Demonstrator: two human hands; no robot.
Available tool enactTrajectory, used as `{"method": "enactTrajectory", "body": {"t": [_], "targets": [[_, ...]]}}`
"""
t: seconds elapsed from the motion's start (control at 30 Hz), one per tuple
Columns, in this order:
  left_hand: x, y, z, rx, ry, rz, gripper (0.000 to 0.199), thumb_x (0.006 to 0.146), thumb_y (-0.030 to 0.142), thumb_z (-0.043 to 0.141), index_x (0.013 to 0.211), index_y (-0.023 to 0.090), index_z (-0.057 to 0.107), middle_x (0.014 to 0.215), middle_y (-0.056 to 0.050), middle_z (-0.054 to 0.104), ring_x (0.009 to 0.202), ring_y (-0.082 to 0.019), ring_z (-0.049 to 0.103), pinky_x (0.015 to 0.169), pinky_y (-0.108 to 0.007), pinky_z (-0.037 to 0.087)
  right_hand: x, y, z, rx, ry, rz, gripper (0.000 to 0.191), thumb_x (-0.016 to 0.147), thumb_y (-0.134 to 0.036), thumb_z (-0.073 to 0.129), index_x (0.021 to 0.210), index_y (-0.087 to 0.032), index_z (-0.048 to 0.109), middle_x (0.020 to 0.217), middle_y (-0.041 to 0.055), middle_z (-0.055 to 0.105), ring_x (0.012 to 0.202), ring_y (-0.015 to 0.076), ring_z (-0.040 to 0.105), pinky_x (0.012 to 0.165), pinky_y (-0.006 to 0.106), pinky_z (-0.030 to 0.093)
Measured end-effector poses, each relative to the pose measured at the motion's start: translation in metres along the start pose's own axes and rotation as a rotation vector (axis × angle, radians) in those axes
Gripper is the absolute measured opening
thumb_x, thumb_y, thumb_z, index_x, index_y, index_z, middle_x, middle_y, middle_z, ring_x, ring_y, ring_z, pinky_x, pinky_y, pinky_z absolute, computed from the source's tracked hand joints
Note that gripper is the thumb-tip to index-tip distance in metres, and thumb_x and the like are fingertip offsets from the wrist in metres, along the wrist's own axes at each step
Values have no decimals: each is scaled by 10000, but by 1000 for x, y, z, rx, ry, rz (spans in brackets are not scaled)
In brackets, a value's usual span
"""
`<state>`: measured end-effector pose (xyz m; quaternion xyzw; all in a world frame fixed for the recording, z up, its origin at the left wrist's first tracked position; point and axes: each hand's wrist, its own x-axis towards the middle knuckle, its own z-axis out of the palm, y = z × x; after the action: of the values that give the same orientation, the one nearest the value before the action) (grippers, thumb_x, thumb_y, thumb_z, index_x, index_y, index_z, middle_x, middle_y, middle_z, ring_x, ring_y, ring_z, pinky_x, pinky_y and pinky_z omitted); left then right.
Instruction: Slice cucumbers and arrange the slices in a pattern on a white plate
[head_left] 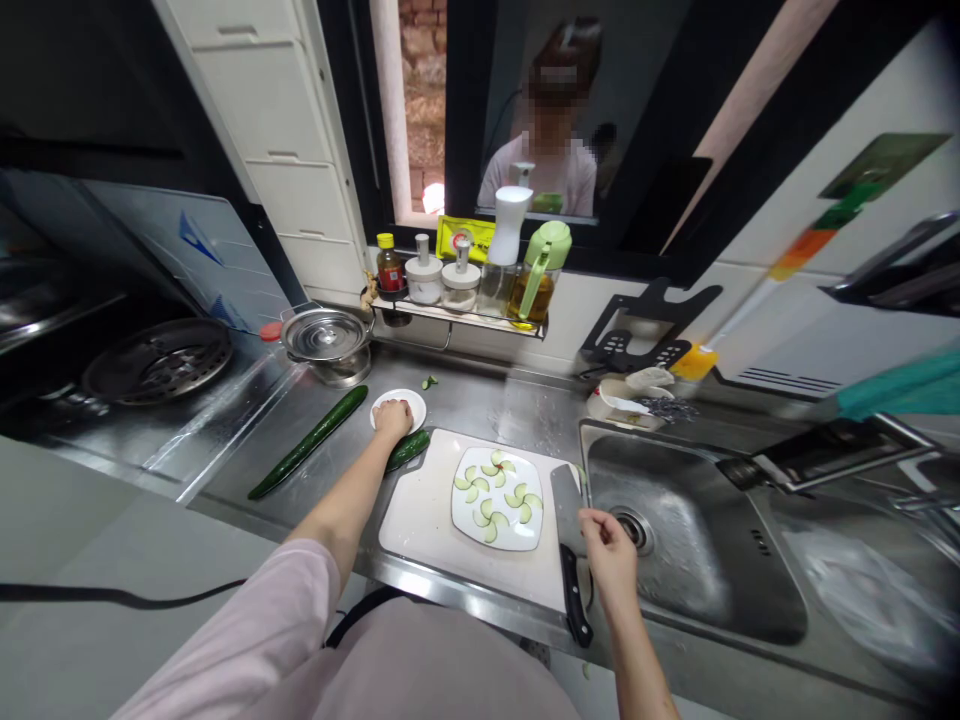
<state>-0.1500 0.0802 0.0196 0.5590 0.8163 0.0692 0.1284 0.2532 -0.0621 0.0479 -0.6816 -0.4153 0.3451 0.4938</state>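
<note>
My left hand (394, 418) is over the small white dish (419, 404), its fingers bent down into it; what they hold, if anything, is hidden. My right hand (609, 545) is closed in a pinch just right of the cleaver (568, 510), near the sink edge; its fingertips hide what is between them. On the pale cutting board (416, 510) sits a square white plate (496, 535) with several pinwheels of thin cucumber slices (491, 519). A cut cucumber (408, 450) lies at the board's upper left corner, and a long whole cucumber (308, 443) lies farther left.
The steel sink (690, 560) is at the right, with a faucet (817, 455) reaching over it. Behind the board, a rack (480, 317) holds jars and an oil bottle (541, 275). A lidded steel pot (327, 340) stands back left, beside the stove (161, 360).
</note>
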Motion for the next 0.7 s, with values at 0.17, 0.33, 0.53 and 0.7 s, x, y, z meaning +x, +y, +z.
{"method": "enactTrajectory", "body": {"t": [0.17,0.33,0.53,0.7], "targets": [[6,4,3,-23,-12,18,222,750,254,564,879,150,712,1088,-206,651,1118,-339,535,966,-467,333,-5,6,-8,-16,7,-34,356,588,-513,643,710,-179,654,651,45,658,595,170,551,574,286,440],[6,8,3,-159,6,-8,138,686,239,618,762,149,688,1068,-206,655,1149,-355,520,978,-472,328,-10,8,-11,-36,16,-44,373,594,-541,626,692,-182,640,585,19,609,554,154,517,537,272,424],[-4,11,2,-527,71,-127,156,729,308,593,792,188,669,834,-105,695,929,-260,629,817,-363,447,-15,-1,-8,-17,10,-51,372,609,-545,628,682,-180,635,574,15,598,543,150,510,535,269,430],[-13,22,1,-943,122,-189,272,769,389,557,889,166,656,672,-24,654,571,-133,590,540,-238,437,-17,-3,-2,1,-25,-69,395,620,-569,644,675,-178,640,604,32,629,558,158,529,542,273,440]]}}
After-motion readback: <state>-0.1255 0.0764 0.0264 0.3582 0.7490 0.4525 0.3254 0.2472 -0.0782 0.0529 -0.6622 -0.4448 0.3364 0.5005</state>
